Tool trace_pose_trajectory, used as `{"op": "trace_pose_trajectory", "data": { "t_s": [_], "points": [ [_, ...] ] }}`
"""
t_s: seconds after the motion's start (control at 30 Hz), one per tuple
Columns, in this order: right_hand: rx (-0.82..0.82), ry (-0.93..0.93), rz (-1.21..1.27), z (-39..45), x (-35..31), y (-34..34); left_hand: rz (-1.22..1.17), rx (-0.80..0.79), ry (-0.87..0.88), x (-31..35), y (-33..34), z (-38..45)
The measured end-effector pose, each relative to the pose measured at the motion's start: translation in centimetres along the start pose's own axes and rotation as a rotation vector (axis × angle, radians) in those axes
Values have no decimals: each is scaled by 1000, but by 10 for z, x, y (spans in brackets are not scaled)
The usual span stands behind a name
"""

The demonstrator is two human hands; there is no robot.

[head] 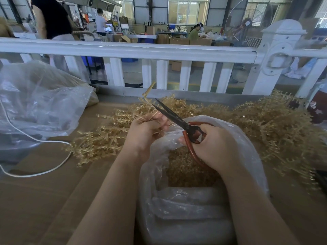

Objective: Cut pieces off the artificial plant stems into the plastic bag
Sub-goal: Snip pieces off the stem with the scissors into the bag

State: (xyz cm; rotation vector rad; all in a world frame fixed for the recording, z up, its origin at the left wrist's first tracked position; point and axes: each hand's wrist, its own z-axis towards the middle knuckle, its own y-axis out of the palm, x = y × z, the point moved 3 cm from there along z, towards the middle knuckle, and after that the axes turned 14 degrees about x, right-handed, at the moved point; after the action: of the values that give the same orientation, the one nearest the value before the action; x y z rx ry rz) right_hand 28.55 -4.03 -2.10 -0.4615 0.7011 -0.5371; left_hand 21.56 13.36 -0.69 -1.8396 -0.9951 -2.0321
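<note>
My left hand grips a tan artificial plant stem that sticks up and away from me. My right hand holds dark scissors with red-brown handles; the blades are slightly parted and point up-left, close beside the stem. Both hands hover over the mouth of a clear plastic bag, which holds a heap of tan cut pieces.
Tan stems lie piled on the cardboard-covered table at the left and at the right. A second clear bag sits far left, with a white cord looping beside it. A white railing borders the table's far edge.
</note>
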Motion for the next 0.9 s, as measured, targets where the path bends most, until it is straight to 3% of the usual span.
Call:
{"op": "trace_pose_trajectory", "data": {
  "t_s": [0.13, 0.23, 0.33, 0.73, 0.9],
  "points": [
    [3, 37, -18, 0, 2, -1, -2, -40, -18, -2, -2, 2],
    [50, 86, 91, 0, -1, -3, 146, -67, -30, -8, 2, 0],
    [-3, 184, 219, 2, -2, -1, 233, -91, -56, -14, 7, -2],
    [-75, 310, 521, 3, -2, 4, 147, -143, -89, -13, 12, -6],
    [-71, 300, 526, 4, -5, 1, 91, -106, -73, -10, 10, -3]
  ]
}}
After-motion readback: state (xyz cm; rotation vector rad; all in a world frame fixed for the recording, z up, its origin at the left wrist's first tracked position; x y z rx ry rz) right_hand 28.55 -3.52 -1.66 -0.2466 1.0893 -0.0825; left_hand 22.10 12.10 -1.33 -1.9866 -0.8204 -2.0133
